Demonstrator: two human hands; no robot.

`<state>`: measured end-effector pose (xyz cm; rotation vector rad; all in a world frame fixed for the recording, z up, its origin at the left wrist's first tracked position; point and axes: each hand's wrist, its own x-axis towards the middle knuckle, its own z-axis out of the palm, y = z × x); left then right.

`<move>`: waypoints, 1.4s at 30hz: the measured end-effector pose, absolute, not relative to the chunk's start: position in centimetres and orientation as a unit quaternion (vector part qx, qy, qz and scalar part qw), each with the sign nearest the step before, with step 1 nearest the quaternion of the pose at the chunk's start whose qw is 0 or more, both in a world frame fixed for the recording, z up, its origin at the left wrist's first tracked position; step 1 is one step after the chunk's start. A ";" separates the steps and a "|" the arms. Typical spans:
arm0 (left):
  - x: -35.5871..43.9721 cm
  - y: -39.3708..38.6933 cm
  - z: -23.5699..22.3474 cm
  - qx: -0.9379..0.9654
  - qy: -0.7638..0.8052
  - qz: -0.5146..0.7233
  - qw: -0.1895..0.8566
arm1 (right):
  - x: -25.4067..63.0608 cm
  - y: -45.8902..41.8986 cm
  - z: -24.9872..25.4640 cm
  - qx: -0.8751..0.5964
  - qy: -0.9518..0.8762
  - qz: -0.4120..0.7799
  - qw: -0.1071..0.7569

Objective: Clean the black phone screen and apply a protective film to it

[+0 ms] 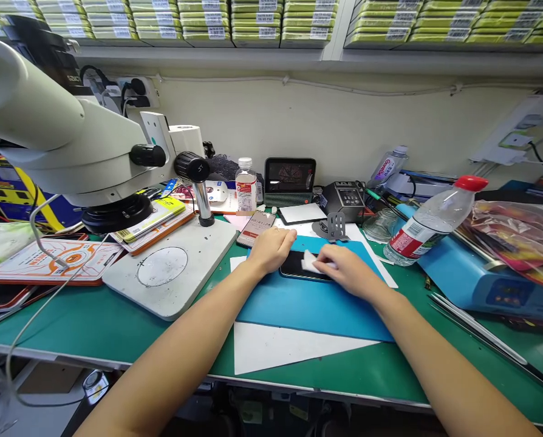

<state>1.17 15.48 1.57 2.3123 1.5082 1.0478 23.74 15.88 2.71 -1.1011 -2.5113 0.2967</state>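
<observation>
A dark smartphone (293, 265) lies screen up on a blue mat (299, 306), which has white paper (276, 349) under it. My right hand (344, 267) is closed on a folded white wipe (308, 261) and presses it against the phone's screen. At the phone's left end my left hand (271, 247) rests with its fingers curled together. Its fingertips are partly hidden, but it seems to hold the phone's edge. Just beyond my left hand, a second phone (256, 226) showing a timer leans on the bench.
A microscope (71, 133) with a pale base plate (175, 267) stands at left. On the right are a red-capped bottle (429, 224), a blue device (485, 285) and tweezers (481, 331). A small screen (290, 176) and a soldering station (343, 200) stand by the wall.
</observation>
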 end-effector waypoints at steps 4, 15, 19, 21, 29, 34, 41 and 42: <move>1.1 15.5 1.5 0.782 0.506 0.351 0.097 | 25.8 16.5 2.9 -0.433 -0.873 0.084 0.207; 1.5 15.7 1.2 0.808 0.483 0.323 0.098 | 22.5 14.7 2.4 -0.388 -0.898 0.103 0.177; 1.4 15.6 1.5 0.807 0.488 0.318 0.094 | 26.5 16.9 2.7 -0.476 -0.851 0.095 0.202; 1.4 15.6 1.6 0.808 0.489 0.315 0.092 | 27.3 17.5 2.4 -0.502 -0.833 0.098 0.211; 1.3 15.4 1.4 0.817 0.481 0.304 0.095 | 27.0 17.6 2.1 -0.544 -0.786 0.108 0.272; 1.2 15.7 1.1 0.823 0.473 0.301 0.090 | 27.3 17.3 2.6 -0.551 -0.770 0.123 0.296; 1.4 15.8 1.2 0.833 0.461 0.293 0.084 | 26.5 17.7 2.1 -0.545 -0.786 0.156 0.248; 1.4 15.7 1.3 0.833 0.462 0.292 0.083 | 26.6 17.8 2.2 -0.545 -0.786 0.157 0.245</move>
